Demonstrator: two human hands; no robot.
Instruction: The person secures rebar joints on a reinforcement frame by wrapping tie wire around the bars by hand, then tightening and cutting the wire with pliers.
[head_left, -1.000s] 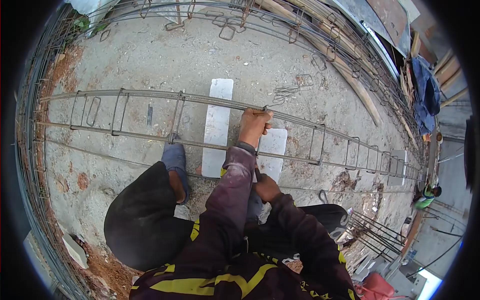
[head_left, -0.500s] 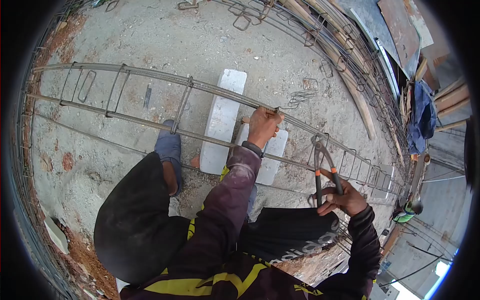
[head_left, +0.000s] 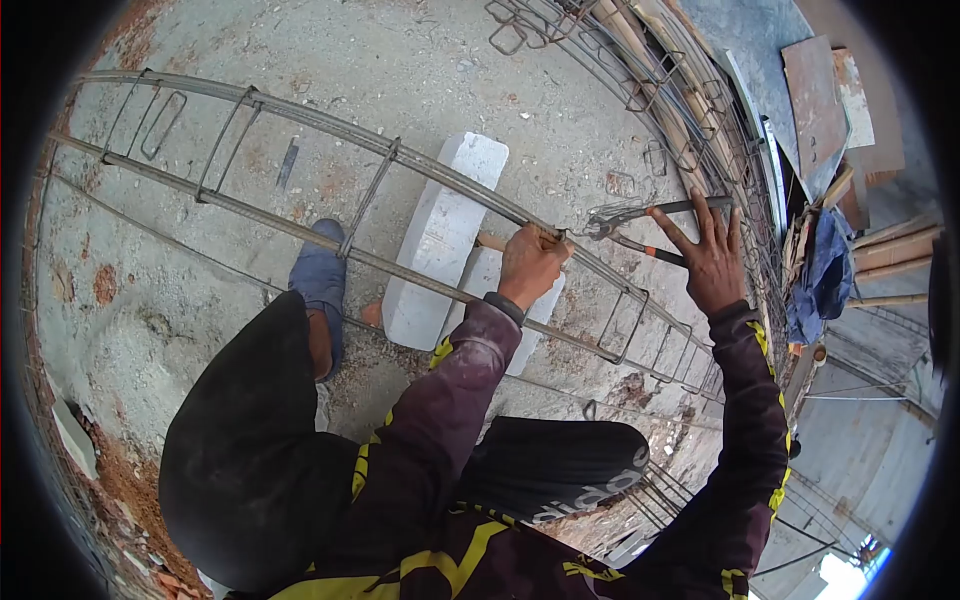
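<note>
My left hand (head_left: 533,266) is closed around the upper bars of a long rebar frame (head_left: 320,122), at a rectangular stirrup's corner. To its right, my right hand (head_left: 714,262) has its fingers spread over the handles of pincers (head_left: 640,222), which it holds. The pincers have dark handles with orange bands, and their jaws point left, close to the bars and a thin wire beside my left hand. Beneath the frame lie a long white block (head_left: 440,240) and a second white block (head_left: 480,278), partly hidden by my left hand and sleeve.
My foot in a blue shoe (head_left: 320,275) is under the frame at left. More rebar with stirrups and wooden poles (head_left: 650,90) curves along the upper right. A blue cloth (head_left: 825,275) and boards (head_left: 815,100) are at the right. Several bars (head_left: 665,490) lie beyond my knee.
My right hand has come up from near the blocks with the pincers, swinging them leftward toward the upper bars. My left hand still grips the frame. The view has shifted.
</note>
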